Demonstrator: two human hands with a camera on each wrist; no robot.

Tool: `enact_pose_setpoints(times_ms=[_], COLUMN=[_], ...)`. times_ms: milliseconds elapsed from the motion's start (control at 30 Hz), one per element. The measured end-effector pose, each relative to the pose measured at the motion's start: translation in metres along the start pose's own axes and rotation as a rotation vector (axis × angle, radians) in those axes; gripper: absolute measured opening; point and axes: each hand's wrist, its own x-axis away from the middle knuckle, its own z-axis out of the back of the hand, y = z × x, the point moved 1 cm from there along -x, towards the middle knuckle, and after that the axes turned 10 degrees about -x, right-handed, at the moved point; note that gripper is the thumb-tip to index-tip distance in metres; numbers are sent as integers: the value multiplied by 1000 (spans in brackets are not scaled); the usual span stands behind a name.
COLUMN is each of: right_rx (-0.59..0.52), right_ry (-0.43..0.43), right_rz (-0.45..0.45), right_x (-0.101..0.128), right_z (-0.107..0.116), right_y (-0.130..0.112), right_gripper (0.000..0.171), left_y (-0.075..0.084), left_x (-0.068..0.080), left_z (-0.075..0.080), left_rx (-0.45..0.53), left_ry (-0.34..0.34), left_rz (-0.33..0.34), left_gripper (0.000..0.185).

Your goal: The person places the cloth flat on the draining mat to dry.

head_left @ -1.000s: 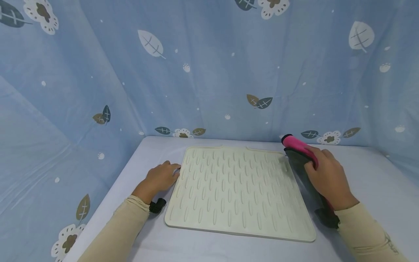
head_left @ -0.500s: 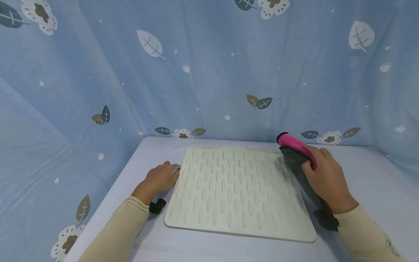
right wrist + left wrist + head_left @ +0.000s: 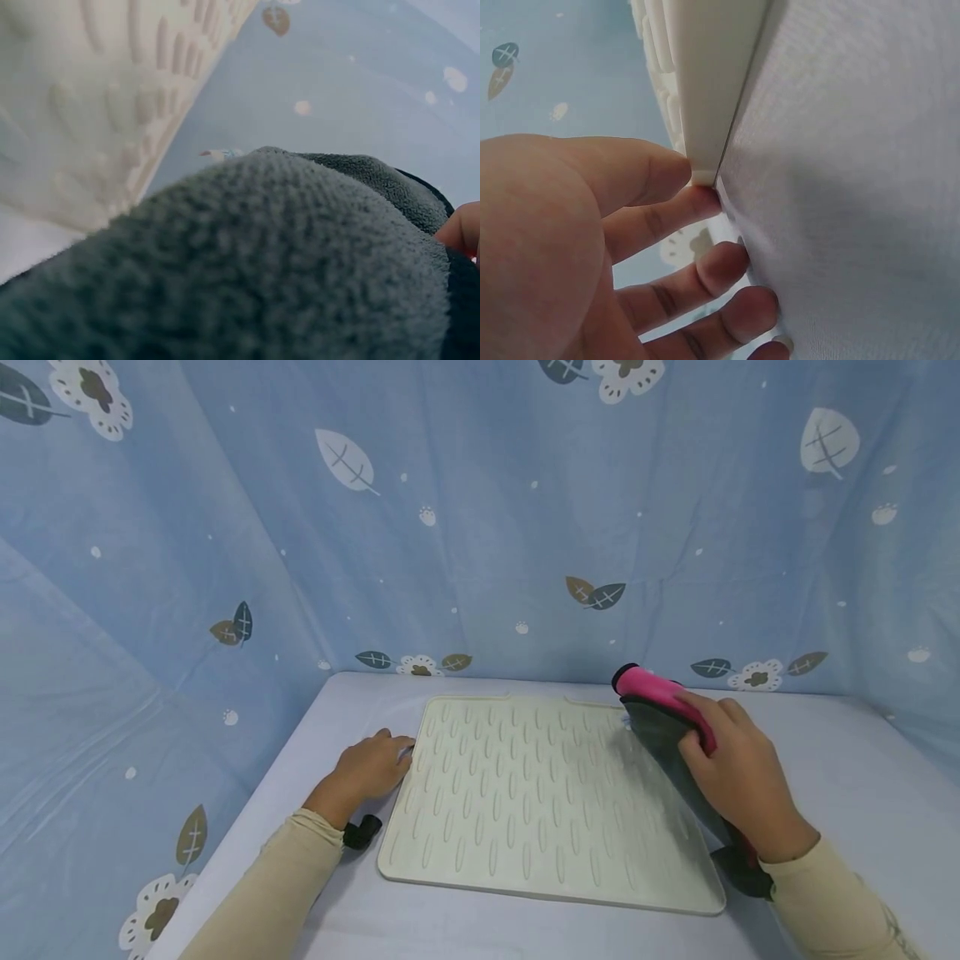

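A cream silicone mat (image 3: 540, 802) with raised oval ridges lies flat on the white table. My left hand (image 3: 372, 768) rests at its left edge. In the left wrist view, the thumb (image 3: 664, 176) touches the mat's side, and the other fingers are spread and loosely bent on the tabletop. Over the mat's right side, my right hand (image 3: 746, 777) grips a folded microfibre cloth (image 3: 663, 739), pink on one face and dark grey on the other. The cloth's fuzzy grey side fills much of the right wrist view. Whether its lower edge touches the mat is unclear.
A blue curtain (image 3: 480, 527) printed with leaves and flowers hangs behind and to the left of the white table (image 3: 847, 760). A black strap piece (image 3: 362, 832) sits at the left wrist.
My right hand has moved left with the cloth, which now covers more of the mat's right side. The left hand has stayed put at the mat's edge.
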Motion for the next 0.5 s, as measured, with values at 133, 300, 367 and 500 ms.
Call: enact_pose_setpoints(times_ms=[133, 300, 367, 500], right_rx=[-19, -50, -66, -96], right_ry=[-7, -15, -26, -42], right_rz=[39, 65, 66, 77], right_x=[1, -1, -4, -11], right_z=[-4, -10, -12, -18], right_y=[-8, -19, -23, -29], right_gripper=[50, 51, 50, 48], left_y=[0, 0, 0, 0], left_x=[0, 0, 0, 0], left_z=[-1, 0, 0, 1], left_rx=[-4, -4, -2, -9], left_ry=[-20, -21, -16, -18], left_rz=[5, 3, 1, 0], left_gripper=[43, 44, 44, 44])
